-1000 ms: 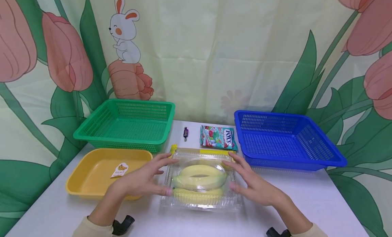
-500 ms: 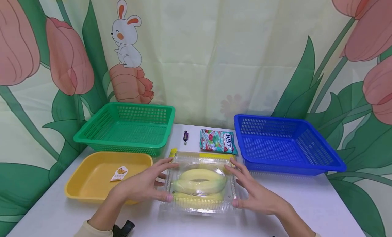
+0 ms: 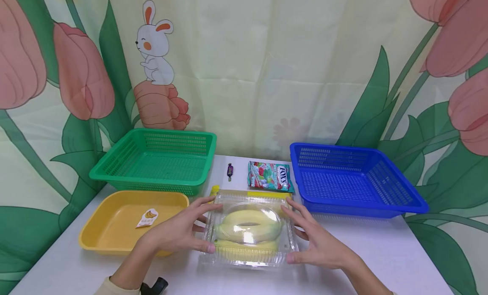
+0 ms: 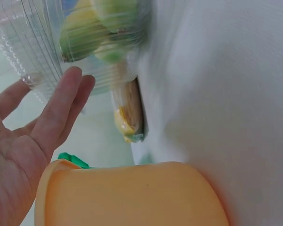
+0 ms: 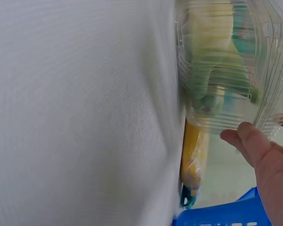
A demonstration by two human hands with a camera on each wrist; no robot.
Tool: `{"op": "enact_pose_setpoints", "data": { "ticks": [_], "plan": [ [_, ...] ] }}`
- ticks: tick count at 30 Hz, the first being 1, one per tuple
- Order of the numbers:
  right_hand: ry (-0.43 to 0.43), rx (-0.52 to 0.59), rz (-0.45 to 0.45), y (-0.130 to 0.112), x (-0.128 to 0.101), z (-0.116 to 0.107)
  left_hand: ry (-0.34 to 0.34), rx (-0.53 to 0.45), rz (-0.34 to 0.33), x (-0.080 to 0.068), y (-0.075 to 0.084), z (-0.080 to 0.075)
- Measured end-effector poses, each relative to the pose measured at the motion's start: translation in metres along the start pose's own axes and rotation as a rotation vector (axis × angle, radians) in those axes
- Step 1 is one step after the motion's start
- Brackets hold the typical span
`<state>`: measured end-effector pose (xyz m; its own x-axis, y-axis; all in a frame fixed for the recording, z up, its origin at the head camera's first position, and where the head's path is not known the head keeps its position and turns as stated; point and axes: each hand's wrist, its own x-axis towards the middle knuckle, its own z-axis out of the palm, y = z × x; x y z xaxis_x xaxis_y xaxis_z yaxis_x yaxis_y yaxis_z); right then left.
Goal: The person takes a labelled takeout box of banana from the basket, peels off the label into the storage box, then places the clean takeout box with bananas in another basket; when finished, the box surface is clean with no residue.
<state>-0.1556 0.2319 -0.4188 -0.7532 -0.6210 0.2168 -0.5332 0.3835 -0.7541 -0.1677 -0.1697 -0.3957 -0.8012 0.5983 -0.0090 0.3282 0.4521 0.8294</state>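
Observation:
A clear plastic clamshell box with yellow bananas inside lies at the front middle of the table, its lid down. My left hand holds its left side, thumb and index finger on the rim. In the left wrist view, two fingers reach below the rim toward the box wall. On the opposite side my right hand holds the box likewise, thumb near the front corner. The right wrist view shows fingertips right at the wall. Parts of the box sides are hidden behind the fingers.
A yellow packet lies right behind the box. Farther back are a small purple wrapped candy and a FOX'S candy bag. A green basket and yellow basin with a banana label stand left; a blue basket stands right.
The right hand has come in against the right side of the box, and its thumb has moved down to the front corner. The left hand has shifted slightly. The box stays in place.

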Motion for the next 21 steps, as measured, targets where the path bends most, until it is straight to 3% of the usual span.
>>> {"op": "enact_pose_setpoints", "data": {
  "ticks": [8,21],
  "plan": [
    [0.03,-0.018,-0.02,-0.006,0.002,-0.01,0.042,0.005,0.017,0.0,0.008,-0.004],
    [0.09,-0.074,-0.052,-0.023,0.018,-0.022,0.111,-0.011,0.164,-0.003,0.015,-0.019]
  ]
}}
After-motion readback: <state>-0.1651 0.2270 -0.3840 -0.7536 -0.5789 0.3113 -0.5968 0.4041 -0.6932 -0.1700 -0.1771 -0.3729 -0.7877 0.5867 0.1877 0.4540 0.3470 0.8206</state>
